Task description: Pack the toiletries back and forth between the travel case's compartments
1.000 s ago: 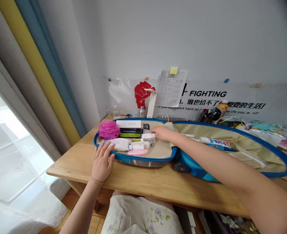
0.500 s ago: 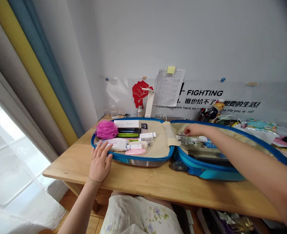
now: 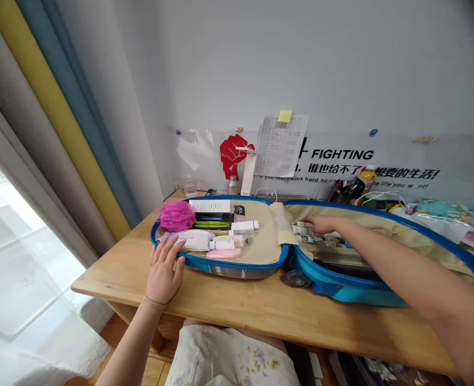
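A blue suitcase (image 3: 229, 271) lies open on the wooden table. Its left half holds a pink mesh puff (image 3: 176, 215), a white pack (image 3: 194, 240), a white tube (image 3: 245, 225), a pink item (image 3: 223, 253) and black and green items. My left hand (image 3: 167, 265) rests with fingers spread on the near left rim, fingertips by the white pack. Inside the right half, my right hand (image 3: 320, 223) reaches down at small clear packets and tubes (image 3: 304, 234); its fingers are bent together at the packets, and what they grip is too small to make out.
Behind the suitcase stand a small bottle (image 3: 232, 185), a white lamp (image 3: 249, 171) and an orange-capped bottle (image 3: 363, 181). Plastic bags (image 3: 438, 210) and clutter lie at the back right. One suitcase wheel (image 3: 298, 278) juts out toward the table's front.
My right hand has moved slightly lower into the right half, onto the packets. My left hand stays on the rim. The view has shifted slightly.
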`<action>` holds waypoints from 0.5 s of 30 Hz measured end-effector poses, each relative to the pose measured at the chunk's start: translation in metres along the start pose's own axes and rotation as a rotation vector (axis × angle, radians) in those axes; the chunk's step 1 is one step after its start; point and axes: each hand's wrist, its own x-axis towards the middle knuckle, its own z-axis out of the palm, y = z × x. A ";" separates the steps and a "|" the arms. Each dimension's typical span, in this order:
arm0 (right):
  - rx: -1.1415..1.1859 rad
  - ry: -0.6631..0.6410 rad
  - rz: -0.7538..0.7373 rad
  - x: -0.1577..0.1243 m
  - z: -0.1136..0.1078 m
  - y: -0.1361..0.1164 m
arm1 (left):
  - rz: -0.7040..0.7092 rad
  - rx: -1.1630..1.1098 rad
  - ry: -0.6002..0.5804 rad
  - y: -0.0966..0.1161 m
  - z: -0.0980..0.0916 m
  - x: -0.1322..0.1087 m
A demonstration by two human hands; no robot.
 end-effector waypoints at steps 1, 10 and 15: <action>-0.005 -0.049 -0.005 0.001 0.001 -0.003 | 0.002 0.001 -0.002 0.000 0.000 0.000; -0.010 0.012 0.082 -0.008 -0.032 -0.005 | 0.009 0.012 0.006 0.000 0.000 0.000; 0.065 0.200 0.026 -0.009 -0.070 -0.039 | 0.000 0.005 -0.001 0.000 0.000 0.000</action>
